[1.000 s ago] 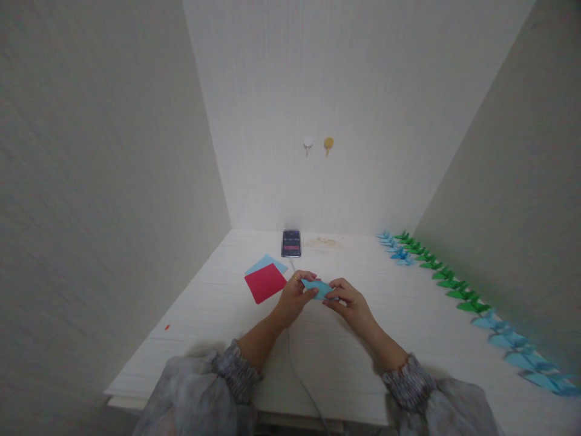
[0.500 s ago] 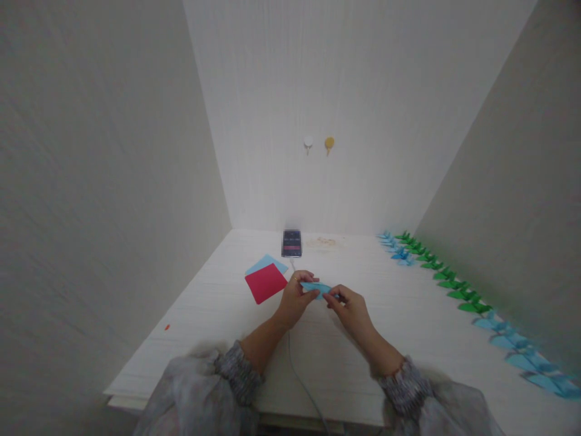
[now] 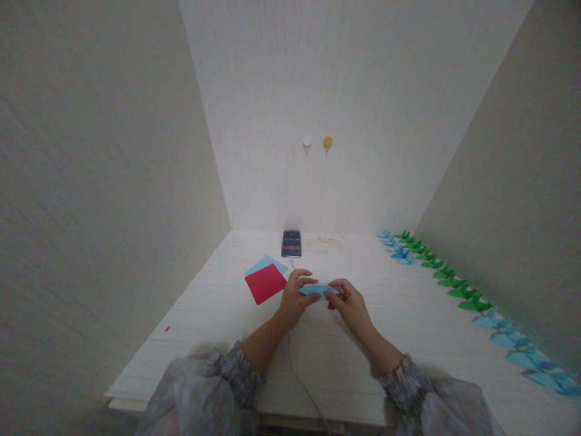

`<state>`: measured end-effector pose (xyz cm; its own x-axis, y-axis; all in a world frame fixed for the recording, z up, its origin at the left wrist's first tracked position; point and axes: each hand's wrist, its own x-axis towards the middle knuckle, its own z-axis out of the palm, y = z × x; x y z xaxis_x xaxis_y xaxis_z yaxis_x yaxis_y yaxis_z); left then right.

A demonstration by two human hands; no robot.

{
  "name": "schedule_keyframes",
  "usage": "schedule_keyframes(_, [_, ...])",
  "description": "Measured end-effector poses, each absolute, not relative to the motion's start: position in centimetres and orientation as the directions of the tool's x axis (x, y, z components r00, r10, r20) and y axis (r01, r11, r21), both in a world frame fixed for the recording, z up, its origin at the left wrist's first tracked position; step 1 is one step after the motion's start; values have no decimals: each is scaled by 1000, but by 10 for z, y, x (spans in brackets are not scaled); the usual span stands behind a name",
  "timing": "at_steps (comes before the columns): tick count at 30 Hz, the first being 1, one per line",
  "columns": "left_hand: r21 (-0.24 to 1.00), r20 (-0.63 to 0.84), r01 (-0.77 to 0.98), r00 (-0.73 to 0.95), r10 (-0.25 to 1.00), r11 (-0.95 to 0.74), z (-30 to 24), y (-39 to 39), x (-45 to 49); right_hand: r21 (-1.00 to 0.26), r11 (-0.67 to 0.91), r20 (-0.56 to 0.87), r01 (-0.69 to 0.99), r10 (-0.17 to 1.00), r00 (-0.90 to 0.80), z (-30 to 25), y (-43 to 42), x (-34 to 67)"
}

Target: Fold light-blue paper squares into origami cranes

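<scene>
A folded piece of light blue paper (image 3: 319, 290) is held level between my two hands, a little above the white table. My left hand (image 3: 295, 298) pinches its left end, thumb along the near side and some fingers reaching past the far edge. At the right end, my right hand (image 3: 348, 300) grips the paper between thumb and fingers. Just left of my left hand lies a red paper square (image 3: 265, 283), partly covering a light blue sheet (image 3: 267, 263). The fingertips hide parts of the folded paper's ends.
A phone (image 3: 291, 243) with a cable (image 3: 297, 372) lies near the back wall. Several green paper cranes (image 3: 463, 292) and light blue paper cranes (image 3: 521, 348) line the right side. Two hooks, one white (image 3: 307, 142) and one yellow (image 3: 328, 142), are on the back wall.
The folded paper has turned slightly and now lies more level. My right hand's fingers have shifted to its far edge, with the thumb on the near side.
</scene>
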<state>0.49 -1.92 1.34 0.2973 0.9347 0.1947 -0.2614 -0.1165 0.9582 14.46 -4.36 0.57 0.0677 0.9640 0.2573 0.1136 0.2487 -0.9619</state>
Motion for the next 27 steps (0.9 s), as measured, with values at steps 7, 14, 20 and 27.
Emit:
schedule_keyframes(7, [961,216,-230,264,940,-156,9,-16,5,-961,245,253,131,966,55,7,-46,146])
schedule_keyframes(14, [974,218,-117,264,940,-193,6,-13,2,-983,168,167,72,986,-26,7,-44,152])
schedule_keyframes(20, [972,234,-93,265,936,-217,6,-11,-3,-991,123,124,-47,992,-27,13,-45,159])
schedule_keyframes(27, [963,267,-103,245,932,-249,8,-14,2,-995,42,36,86,997,-68,12,-46,150])
